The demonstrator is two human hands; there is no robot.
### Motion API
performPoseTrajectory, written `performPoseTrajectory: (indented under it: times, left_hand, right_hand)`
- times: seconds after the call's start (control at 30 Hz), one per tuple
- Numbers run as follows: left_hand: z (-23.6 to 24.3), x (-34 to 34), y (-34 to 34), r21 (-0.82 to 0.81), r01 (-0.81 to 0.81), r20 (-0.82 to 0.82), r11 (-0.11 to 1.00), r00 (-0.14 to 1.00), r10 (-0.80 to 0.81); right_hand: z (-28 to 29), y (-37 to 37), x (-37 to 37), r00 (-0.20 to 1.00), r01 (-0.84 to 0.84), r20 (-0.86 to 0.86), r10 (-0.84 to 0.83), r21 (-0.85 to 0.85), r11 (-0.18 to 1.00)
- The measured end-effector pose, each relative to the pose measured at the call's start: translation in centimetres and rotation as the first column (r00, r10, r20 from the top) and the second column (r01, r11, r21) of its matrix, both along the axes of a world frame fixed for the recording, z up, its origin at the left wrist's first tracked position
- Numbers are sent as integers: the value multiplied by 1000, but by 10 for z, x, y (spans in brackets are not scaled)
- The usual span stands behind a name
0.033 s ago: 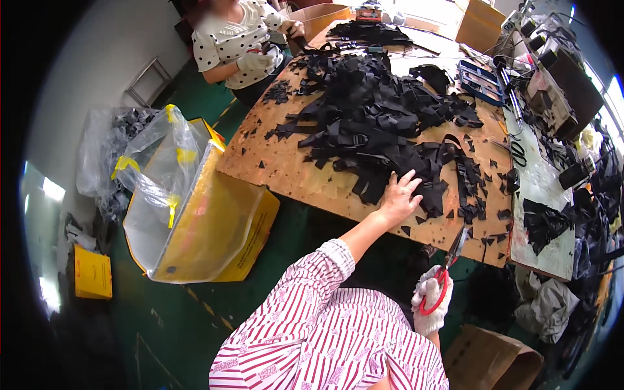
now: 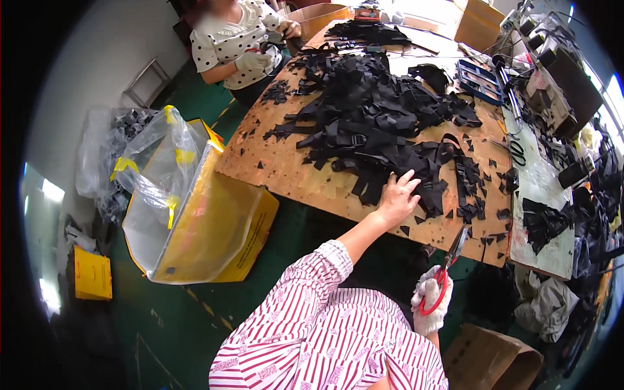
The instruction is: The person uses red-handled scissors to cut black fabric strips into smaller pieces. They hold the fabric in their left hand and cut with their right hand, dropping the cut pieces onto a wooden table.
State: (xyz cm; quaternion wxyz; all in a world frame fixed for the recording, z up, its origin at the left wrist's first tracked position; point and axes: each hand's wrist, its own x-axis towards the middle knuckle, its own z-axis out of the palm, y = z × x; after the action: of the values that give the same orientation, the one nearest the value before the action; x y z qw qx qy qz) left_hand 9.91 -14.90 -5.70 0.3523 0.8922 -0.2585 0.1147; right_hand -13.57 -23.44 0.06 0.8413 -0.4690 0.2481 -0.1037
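Observation:
My bare left hand (image 2: 398,199) lies palm down at the near edge of a pile of black fabric and webbing pieces (image 2: 354,97), its fingers stretched over the dark cloth. No grip on a piece shows. In a white knitted glove, my right hand (image 2: 431,296) is closed round the red handles of a pair of scissors (image 2: 444,276). The scissors hang just off the table's front edge, blades pointing up and away from me. Black buckles (image 2: 357,139) show among the straps. Small black triangular offcuts (image 2: 404,230) are scattered round the pile.
The wooden table (image 2: 260,162) fills the middle. Left of it stands a yellow box (image 2: 227,221) lined with clear plastic. Across the far left corner, a co-worker (image 2: 237,45) holds black strap. A blue tray (image 2: 481,82) and other scissors (image 2: 517,151) lie right. Below is a cardboard box (image 2: 491,361).
The co-worker's hand at the far left has shifted slightly to the left. My own hands and the scissors look unmoved.

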Motion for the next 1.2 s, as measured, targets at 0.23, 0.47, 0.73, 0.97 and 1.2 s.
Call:
performPoseTrajectory:
  times: [0.23,0.47,0.73,0.97,1.2]
  left_hand:
    - [58,36,45,-126,-127,270,984,950,157]
    - [30,133,68,300,-221,287,928,949,133]
    - [28,115,77,284,-125,413,951,911,-4]
    - [56,86,99,-4,-73,394,997,916,69]
    - [101,50,103,-564,-84,-55,822,996,64]
  right_hand:
    - [-5,-5,-4,996,93,-15,-93,33,995]
    - [-4,0,4,998,54,-14,-54,-22,998]
    - [-7,-1,-2,992,107,-56,-110,-58,993]
    - [-9,0,0,991,89,-92,-98,-99,991]
    - [-2,8,-1,992,-7,-129,-12,-150,989]
